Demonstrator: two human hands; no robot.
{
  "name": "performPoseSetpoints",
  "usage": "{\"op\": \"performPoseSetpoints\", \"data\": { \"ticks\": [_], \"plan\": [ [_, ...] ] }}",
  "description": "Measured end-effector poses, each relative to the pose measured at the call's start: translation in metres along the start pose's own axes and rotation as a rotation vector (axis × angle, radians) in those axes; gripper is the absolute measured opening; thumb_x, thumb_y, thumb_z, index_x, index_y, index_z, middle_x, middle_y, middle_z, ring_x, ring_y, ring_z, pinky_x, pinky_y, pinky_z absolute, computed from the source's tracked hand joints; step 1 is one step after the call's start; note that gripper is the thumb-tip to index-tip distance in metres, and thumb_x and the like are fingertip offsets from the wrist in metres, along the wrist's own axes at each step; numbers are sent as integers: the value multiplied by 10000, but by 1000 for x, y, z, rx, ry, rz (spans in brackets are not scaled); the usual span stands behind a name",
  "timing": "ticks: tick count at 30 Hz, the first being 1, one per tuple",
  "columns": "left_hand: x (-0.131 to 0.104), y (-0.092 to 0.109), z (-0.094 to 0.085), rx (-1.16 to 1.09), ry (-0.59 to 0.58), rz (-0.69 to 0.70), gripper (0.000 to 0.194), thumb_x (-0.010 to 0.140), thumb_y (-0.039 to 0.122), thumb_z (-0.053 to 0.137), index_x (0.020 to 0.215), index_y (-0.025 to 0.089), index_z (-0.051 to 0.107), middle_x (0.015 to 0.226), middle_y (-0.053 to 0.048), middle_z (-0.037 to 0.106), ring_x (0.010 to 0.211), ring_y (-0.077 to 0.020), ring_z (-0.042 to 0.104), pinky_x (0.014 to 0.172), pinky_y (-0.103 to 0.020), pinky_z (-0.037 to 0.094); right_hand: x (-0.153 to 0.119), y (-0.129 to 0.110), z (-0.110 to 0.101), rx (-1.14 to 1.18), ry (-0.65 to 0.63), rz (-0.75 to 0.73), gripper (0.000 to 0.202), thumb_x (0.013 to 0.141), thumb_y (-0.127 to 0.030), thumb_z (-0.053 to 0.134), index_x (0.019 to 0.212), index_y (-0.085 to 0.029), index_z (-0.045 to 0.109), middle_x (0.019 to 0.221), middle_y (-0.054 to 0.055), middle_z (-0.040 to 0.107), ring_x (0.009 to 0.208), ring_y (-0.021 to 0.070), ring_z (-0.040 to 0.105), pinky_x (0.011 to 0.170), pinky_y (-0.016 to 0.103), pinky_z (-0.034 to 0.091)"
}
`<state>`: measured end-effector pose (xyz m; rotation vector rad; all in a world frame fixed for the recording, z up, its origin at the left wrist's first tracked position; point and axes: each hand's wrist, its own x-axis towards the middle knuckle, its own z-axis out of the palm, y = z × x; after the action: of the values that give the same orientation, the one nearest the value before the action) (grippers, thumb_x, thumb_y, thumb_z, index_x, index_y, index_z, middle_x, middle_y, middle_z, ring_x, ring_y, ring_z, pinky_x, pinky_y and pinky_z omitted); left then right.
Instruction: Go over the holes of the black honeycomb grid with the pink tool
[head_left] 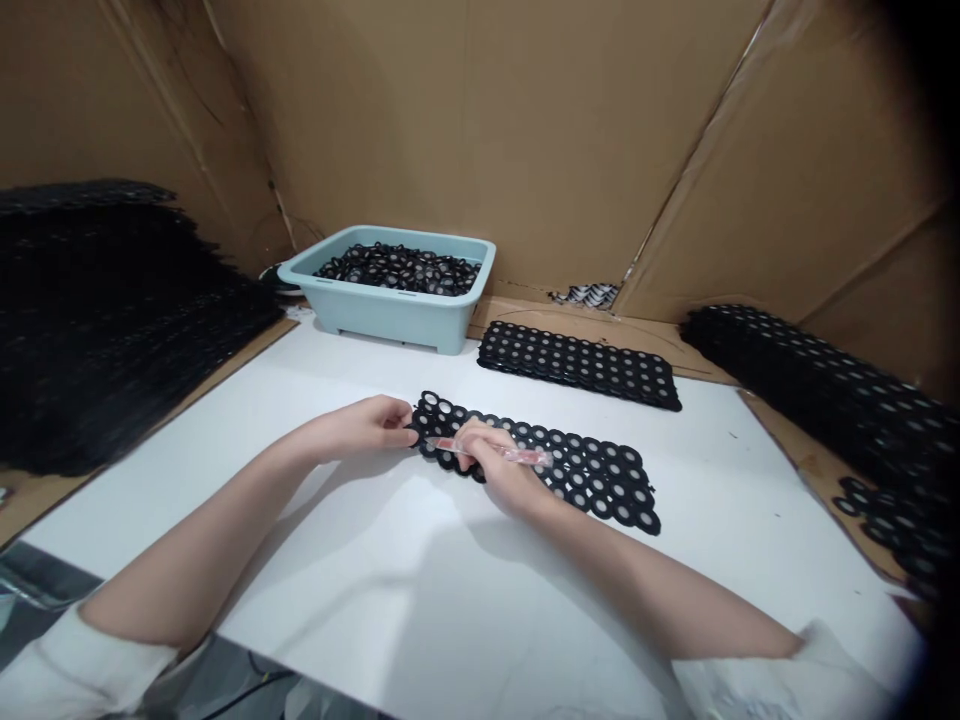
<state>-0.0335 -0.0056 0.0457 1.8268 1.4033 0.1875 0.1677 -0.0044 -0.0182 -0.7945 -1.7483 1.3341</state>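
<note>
One flat black sheet of linked rings with pale centres [570, 470] lies on the white worktop [375, 560]. The left hand [371, 425] pinches its near-left end between clenched fingers; the right hand [495, 470], resting on it, grips a thin pinkish tool [517, 455]. Beyond sit a similar black stack [577, 365] and a pale blue tub of rings [390, 310].

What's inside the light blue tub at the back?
The light blue tub is heaped with small black rings that have pale centres, piled nearly to its rim. Whatever lies beneath the top layer, and the tub's bottom, is covered by the pile.
</note>
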Motion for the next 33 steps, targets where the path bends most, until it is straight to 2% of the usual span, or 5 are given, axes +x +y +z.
{"op": "performPoseSetpoints", "data": {
  "ticks": [6,11,19,27,33],
  "plan": [
    [0,3,6,121,78,-30,228,730,364,451,637,159,423,619,16,427,556,-110,377,504,-222,273,-1,-3,7,-125,-64,-6,290,798,-162,341,521,-171,425,751,6,466,743,118,486,747,275,398],
    [-5,13,19,236,236,-51,206,734,316,437,596,170,392,559,18,426,531,-120,389,492,-234,243,1,-1,18,-353,16,-89,260,820,-186,332,560,-185,348,701,-5,417,673,110,455,666,260,386],
    [3,-5,-12,-241,-216,-5,220,738,360,508,676,150,492,530,26,419,473,-89,346,473,-225,266,0,-7,4,-217,-21,-31,277,824,-202,335,558,-178,410,759,5,457,755,114,480,753,265,380],
    [7,-14,-10,-291,-302,-15,168,729,321,523,756,158,491,569,10,492,491,-104,437,491,-225,376,-6,-10,-5,-186,-84,50,262,757,-129,363,499,-168,393,805,11,457,755,118,479,738,272,401],
    [8,-15,-8,-245,-276,-44,220,686,359,556,630,156,491,515,7,491,466,-99,421,475,-221,344,-5,-8,0,-223,-46,59,262,752,-123,369,495,-172,385,805,13,470,753,121,487,757,284,410]
  ]
}}
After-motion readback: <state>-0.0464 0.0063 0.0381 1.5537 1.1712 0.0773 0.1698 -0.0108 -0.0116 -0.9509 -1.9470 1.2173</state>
